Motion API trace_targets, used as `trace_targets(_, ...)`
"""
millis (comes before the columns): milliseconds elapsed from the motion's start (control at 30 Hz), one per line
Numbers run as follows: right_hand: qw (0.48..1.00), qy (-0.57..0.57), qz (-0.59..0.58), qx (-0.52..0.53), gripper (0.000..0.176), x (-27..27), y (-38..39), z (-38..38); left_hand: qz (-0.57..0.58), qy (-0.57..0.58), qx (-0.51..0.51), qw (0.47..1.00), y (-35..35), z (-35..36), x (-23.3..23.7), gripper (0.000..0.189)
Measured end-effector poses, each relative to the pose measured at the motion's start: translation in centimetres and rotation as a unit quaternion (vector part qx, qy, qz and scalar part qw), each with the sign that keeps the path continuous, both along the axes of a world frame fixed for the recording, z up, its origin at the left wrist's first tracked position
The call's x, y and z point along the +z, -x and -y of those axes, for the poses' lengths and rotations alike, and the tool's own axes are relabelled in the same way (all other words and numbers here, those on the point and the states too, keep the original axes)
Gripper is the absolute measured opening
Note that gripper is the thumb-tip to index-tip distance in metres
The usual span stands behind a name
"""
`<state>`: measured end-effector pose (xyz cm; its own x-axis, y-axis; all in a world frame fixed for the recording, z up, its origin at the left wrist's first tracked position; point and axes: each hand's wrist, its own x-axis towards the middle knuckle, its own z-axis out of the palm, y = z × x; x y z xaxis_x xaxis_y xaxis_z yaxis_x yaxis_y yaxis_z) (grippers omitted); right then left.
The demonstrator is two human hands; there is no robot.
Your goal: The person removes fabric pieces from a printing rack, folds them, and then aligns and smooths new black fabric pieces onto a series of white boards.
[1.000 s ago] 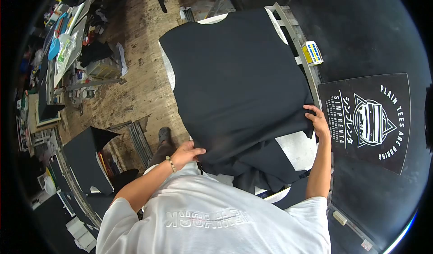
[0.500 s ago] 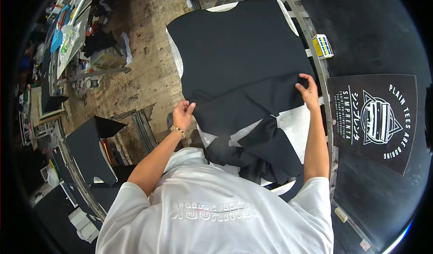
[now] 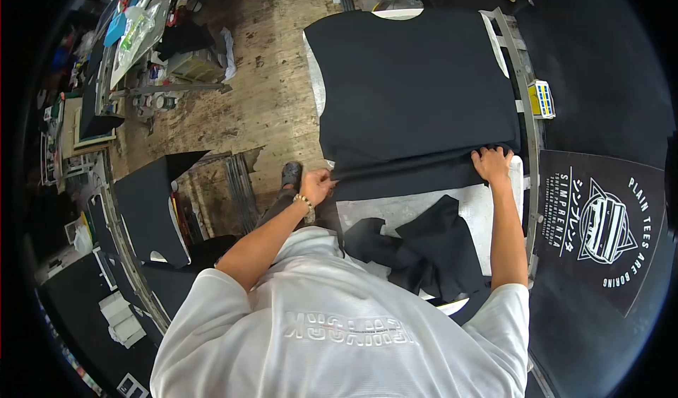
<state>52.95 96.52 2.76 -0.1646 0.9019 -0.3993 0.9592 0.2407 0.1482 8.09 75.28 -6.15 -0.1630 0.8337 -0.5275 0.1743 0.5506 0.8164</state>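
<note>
A black shirt-shaped fabric panel [image 3: 417, 87], with a curved neckline at its far end, lies over a white board [image 3: 409, 209]. Its near part is gathered into a long crosswise fold. At the left end of that fold, my left hand [image 3: 316, 187] is closed in a pinch on the fabric's edge. My right hand [image 3: 494, 165] has its fingers curled over the fold at the right end, thumb on the near side. Nearer to my body, a crumpled black cloth [image 3: 441, 246] rests on the board.
A metal rail [image 3: 530, 115] runs along the right side, with a small yellow-and-blue box [image 3: 542, 100] beside it. Further right lies a black printed panel [image 3: 600, 221]. Wooden floor [image 3: 268, 80] and a cluttered shelf [image 3: 141, 38] are on the left. Black panels [image 3: 152, 211] hang at lower left.
The loose, slanting near part of the fabric panel has been drawn into a straighter, narrower fold. My right hand has closed over it. The whole view has shifted, with the board appearing further right.
</note>
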Motion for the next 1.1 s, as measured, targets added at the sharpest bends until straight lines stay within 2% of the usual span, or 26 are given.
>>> trace_targets(33,0.999,0.019,0.029,-0.009,0.052,-0.2,0.5,-0.6,-0.002,0.001,0.000,1.000,-0.1,-0.3,0.7,0.021)
trace_targets(67,0.989,0.108,0.084,-0.046,0.059,-0.4,1.0,-1.8,-0.033,0.049,-0.031,0.998,-0.5,-1.0,1.4,0.017)
trace_targets(100,0.989,0.108,0.083,-0.050,0.059,-1.0,1.6,-2.7,-0.063,0.095,-0.062,0.992,-0.7,-1.6,1.9,0.014)
trace_targets(167,0.973,0.144,0.156,-0.094,0.067,-2.3,2.1,-4.1,-0.023,0.091,-0.045,0.995,-0.5,-1.9,0.4,0.006)
trace_targets(233,0.976,0.125,0.148,-0.098,0.067,-3.3,2.7,-4.3,0.188,0.130,0.080,0.970,-0.7,-3.0,2.1,0.027)
trace_targets(267,0.978,0.114,0.139,-0.103,0.068,-3.7,2.9,-3.9,0.162,0.145,0.051,0.975,-0.5,-3.7,3.0,0.052)
trace_targets(300,0.978,0.115,0.140,-0.107,0.068,-3.3,3.3,-3.2,0.162,0.146,0.047,0.975,0.0,-3.7,2.7,0.052)
trace_targets(367,0.995,0.048,0.046,-0.079,0.072,-0.7,4.2,-2.7,0.219,0.165,-0.038,0.961,1.5,-4.1,1.8,0.064)
trace_targets(400,0.993,0.041,0.055,-0.092,0.072,1.5,4.9,-2.9,0.248,0.185,-0.031,0.950,1.7,-4.2,2.0,0.066)
trace_targets(433,0.977,0.152,0.126,-0.084,0.071,4.0,5.8,-3.3,0.242,0.182,-0.053,0.951,2.1,-4.1,2.2,0.068)
trace_targets(467,0.943,0.264,0.190,-0.074,0.070,5.6,5.7,-3.6,0.299,0.152,-0.027,0.942,2.2,-4.3,3.6,0.063)
trace_targets(500,0.941,0.262,0.195,-0.085,0.070,5.7,4.7,-3.6,0.352,0.125,0.002,0.928,2.0,-4.6,5.4,0.057)
trace_targets(533,0.952,0.244,0.158,-0.096,0.069,5.3,4.0,-3.4,0.355,0.125,-0.007,0.926,1.7,-4.9,6.3,0.057)
trace_targets(600,0.961,0.232,0.116,-0.093,0.069,4.6,3.2,-2.5,0.305,0.070,0.160,0.936,1.2,-5.4,7.6,0.026)
trace_targets(667,0.957,0.236,0.125,-0.113,0.068,2.9,2.3,-2.7,0.278,0.063,0.147,0.947,1.7,-5.5,6.6,0.019)
trace_targets(700,0.952,0.245,0.133,-0.125,0.068,2.5,1.9,-3.1,0.250,0.057,0.142,0.956,2.1,-5.5,5.9,0.022)
trace_targets(733,0.955,0.238,0.116,-0.137,0.060,2.5,1.0,-4.1,0.227,0.030,0.125,0.965,2.3,-5.7,5.6,0.028)
trace_targets(767,0.970,0.177,0.036,-0.161,0.053,2.3,-0.6,-4.9,0.229,0.028,0.119,0.966,2.5,-5.9,5.2,0.028)
trace_targets(833,0.966,0.111,-0.032,-0.232,0.047,3.3,-3.5,-6.8,0.173,0.043,0.128,0.976,2.2,-6.0,6.1,0.026)
trace_targets(933,0.955,-0.023,-0.038,-0.295,0.044,4.8,-4.6,-7.7,0.140,0.052,0.151,0.977,1.7,-5.9,7.1,0.023)
trace_targets(967,0.955,-0.020,-0.037,-0.295,0.044,3.8,-5.4,-7.7,0.118,0.049,0.167,0.978,1.6,-5.8,7.2,0.023)
trace_targets(1033,0.923,-0.196,-0.211,-0.257,0.046,1.4,-7.2,-8.4,0.102,0.026,0.165,0.981,1.4,-5.5,7.1,0.023)
trace_targets(1100,0.863,-0.063,-0.334,-0.374,0.053,1.0,-7.9,-8.6,0.081,0.008,0.166,0.983,1.3,-5.1,7.0,0.024)
